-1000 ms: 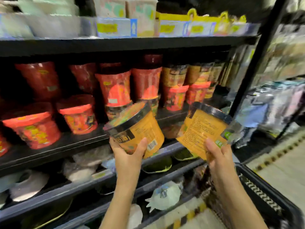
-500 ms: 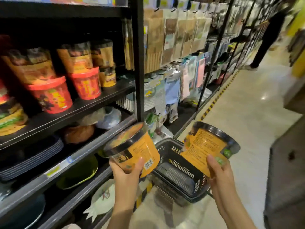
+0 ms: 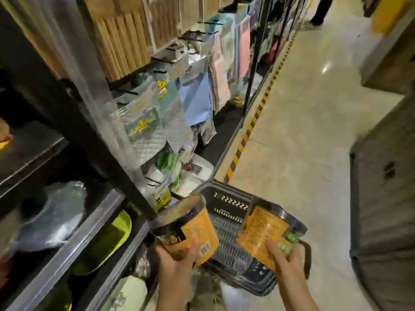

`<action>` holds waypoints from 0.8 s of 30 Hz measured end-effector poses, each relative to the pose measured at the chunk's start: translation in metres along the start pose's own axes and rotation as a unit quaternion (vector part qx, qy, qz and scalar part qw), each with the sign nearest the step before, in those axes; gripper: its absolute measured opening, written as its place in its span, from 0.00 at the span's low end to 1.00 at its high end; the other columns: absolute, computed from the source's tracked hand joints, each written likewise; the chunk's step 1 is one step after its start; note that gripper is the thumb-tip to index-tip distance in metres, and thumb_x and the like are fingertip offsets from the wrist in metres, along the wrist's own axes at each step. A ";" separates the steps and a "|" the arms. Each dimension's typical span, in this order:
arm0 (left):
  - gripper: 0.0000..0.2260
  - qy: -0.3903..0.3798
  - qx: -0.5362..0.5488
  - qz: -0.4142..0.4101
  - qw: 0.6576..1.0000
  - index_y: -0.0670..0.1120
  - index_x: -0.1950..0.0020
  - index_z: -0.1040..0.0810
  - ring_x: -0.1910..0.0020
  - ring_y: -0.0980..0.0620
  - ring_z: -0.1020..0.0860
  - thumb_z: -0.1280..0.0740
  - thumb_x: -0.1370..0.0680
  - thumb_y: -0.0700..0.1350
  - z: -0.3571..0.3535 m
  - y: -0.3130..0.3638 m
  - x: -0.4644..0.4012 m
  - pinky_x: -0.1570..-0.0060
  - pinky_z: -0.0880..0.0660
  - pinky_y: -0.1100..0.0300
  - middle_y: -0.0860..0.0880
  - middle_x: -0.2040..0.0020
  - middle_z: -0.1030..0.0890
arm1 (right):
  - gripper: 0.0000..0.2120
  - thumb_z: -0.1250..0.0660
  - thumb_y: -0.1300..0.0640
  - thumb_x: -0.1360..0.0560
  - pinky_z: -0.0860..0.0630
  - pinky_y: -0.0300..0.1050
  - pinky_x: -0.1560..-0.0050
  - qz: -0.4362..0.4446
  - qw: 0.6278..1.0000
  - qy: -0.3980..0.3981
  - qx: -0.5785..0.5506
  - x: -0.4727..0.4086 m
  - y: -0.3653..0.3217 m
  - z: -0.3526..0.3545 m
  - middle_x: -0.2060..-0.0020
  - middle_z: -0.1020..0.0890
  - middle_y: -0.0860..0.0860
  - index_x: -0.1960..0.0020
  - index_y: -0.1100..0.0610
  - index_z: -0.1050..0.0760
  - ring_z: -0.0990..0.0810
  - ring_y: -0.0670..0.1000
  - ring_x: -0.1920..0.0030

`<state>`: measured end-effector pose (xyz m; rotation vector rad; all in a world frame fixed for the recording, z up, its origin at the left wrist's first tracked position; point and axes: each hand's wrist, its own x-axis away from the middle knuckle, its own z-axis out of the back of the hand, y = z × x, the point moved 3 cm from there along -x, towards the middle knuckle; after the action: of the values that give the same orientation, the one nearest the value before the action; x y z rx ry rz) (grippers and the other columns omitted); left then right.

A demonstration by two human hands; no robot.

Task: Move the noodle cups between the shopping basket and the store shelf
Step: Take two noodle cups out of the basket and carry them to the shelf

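Black basket [image 3: 226,199] sits on the floor, looks empty I think. Left hand [image 3: 177,262] and right hand [image 3: 284,259] each grip an orange noodle cup [image 3: 193,227] [image 3: 265,230] right above it.

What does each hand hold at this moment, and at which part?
Each holds one orange paper noodle cup with a black rim, gripped at the lower body: left hand the left cup, right hand the right cup.

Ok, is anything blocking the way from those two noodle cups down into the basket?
Nothing visible. The left hand holds one cup, the right hand the other cup, both above the open basket, whose visible mesh floor looks bare.
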<state>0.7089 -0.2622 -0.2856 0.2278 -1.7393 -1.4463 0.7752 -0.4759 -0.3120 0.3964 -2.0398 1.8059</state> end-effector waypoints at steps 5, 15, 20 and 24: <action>0.57 0.005 -0.110 0.036 0.993 0.43 0.25 0.46 0.36 0.44 0.30 0.23 0.48 0.56 -0.044 -0.006 -0.089 0.40 0.34 0.54 0.39 0.32 0.31 | 0.28 0.27 0.59 0.33 0.28 0.51 0.41 -0.100 0.993 0.037 0.053 -0.080 0.021 -0.020 0.45 0.22 0.55 0.36 0.53 0.34 0.23 0.55 0.47; 0.44 -0.046 -0.215 0.089 0.971 0.44 0.26 0.43 0.39 0.49 0.30 0.22 0.36 0.41 -0.110 -0.170 -0.290 0.39 0.34 0.55 0.46 0.37 0.30 | 0.49 0.18 0.54 0.45 0.33 0.49 0.35 -0.186 0.968 0.052 0.158 -0.249 0.165 -0.020 0.40 0.26 0.53 0.30 0.54 0.40 0.26 0.53 0.42; 0.50 -0.063 -0.267 0.103 0.956 0.45 0.28 0.42 0.35 0.46 0.30 0.19 0.43 0.51 -0.132 -0.307 -0.381 0.35 0.33 0.51 0.44 0.34 0.29 | 0.63 0.22 0.31 0.58 0.31 0.55 0.33 -0.171 0.958 0.059 0.221 -0.333 0.292 -0.016 0.37 0.27 0.51 0.30 0.53 0.42 0.27 0.52 0.37; 0.49 -0.024 -0.295 0.079 0.952 0.44 0.27 0.44 0.31 0.45 0.34 0.19 0.40 0.46 -0.141 -0.392 -0.431 0.32 0.39 0.54 0.43 0.31 0.33 | 0.59 0.22 0.35 0.55 0.32 0.53 0.31 -0.141 0.958 0.074 0.240 -0.389 0.388 -0.011 0.36 0.26 0.50 0.29 0.54 0.38 0.27 0.50 0.35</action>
<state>0.9365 -0.2253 -0.8390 -0.2626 -1.2518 -1.7835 0.9446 -0.4312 -0.8330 0.6297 -1.3502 2.0600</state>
